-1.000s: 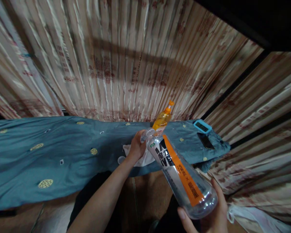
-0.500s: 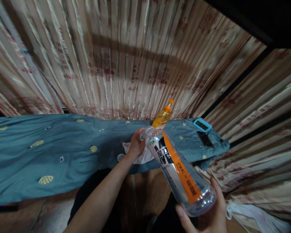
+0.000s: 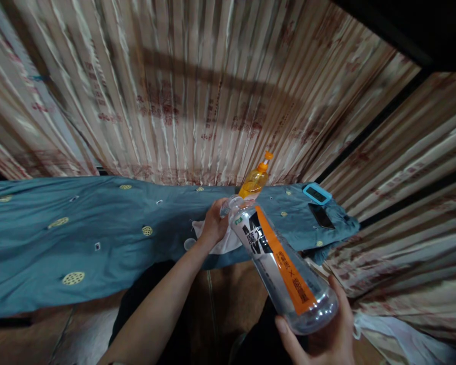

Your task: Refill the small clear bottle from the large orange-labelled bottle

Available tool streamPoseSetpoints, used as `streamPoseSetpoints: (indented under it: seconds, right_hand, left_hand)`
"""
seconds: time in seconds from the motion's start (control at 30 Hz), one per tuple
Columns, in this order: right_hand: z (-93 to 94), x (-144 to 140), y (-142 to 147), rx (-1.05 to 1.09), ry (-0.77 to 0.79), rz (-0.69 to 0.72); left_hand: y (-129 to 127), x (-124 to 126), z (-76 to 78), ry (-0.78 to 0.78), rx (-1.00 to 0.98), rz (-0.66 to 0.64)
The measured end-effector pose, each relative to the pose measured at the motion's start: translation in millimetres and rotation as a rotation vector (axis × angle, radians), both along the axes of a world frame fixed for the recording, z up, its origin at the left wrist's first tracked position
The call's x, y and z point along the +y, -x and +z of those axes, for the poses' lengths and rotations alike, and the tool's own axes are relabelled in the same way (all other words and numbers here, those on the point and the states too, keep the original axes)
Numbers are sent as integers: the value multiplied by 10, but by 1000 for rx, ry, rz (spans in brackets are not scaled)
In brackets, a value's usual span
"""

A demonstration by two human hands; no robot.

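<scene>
A large clear plastic bottle [image 3: 266, 274] with a black, white and orange label lies tilted across the view, its mouth up and to the left. My right hand [image 3: 327, 329] cups its base from below, fingers around it. My left hand [image 3: 216, 225] is closed on a small clear plastic container [image 3: 224, 208], right at the bottle's mouth. Whether the two touch I cannot tell. Below my left hand lies a white cloth [image 3: 228, 244], with a small clear cup [image 3: 190, 244] at its left. Behind the bottle's mouth stands a pump bottle [image 3: 254, 183] of orange-yellow liquid.
A blue-green patterned cloth [image 3: 110, 228] covers the long surface in front of me. At its right end lie a light-blue-framed digital device [image 3: 317, 193] and a dark phone [image 3: 321, 216]. Pleated curtains [image 3: 197, 101] hang behind and to the right. A whitish plastic bag [image 3: 399, 334] lies low right.
The bottle's mouth and the small container have shifted very slightly. Both hands keep the same hold, and the other things stay in place.
</scene>
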State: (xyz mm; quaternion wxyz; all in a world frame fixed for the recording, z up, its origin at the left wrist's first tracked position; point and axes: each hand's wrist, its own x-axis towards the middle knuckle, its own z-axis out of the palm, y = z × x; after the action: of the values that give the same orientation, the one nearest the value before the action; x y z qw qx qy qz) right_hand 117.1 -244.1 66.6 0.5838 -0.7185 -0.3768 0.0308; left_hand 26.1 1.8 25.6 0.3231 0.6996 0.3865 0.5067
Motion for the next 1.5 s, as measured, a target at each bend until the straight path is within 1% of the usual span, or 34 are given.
streamPoseSetpoints:
  seconds: [0.2,0.37,0.6,0.97,1.1,1.33,1.5]
  right_hand:
    - [-48,-4,-47,-55,-33,33]
    - [-51,-2,-27,7,-24,8]
    - [-40,-6,-3,34,-9,-15]
    - [-58,-20,-31,-13,0,-6]
    - [-43,-12,-43,21,-14,19]
    - [-17,-23,-71,26,12,18]
    - [6,-38,-81,22,32,19]
  left_hand:
    - [0,-14,35,12,21,-15]
    - [-2,-16,37,19,30,-13]
    - [-14,-7,16,16,21,-7]
    - [-37,-3,1,1,10,-1]
    - [-38,2,-12,-7,19,0]
    - [-42,-16,25,52,20,17]
    - [-40,-30,51,67,14,32]
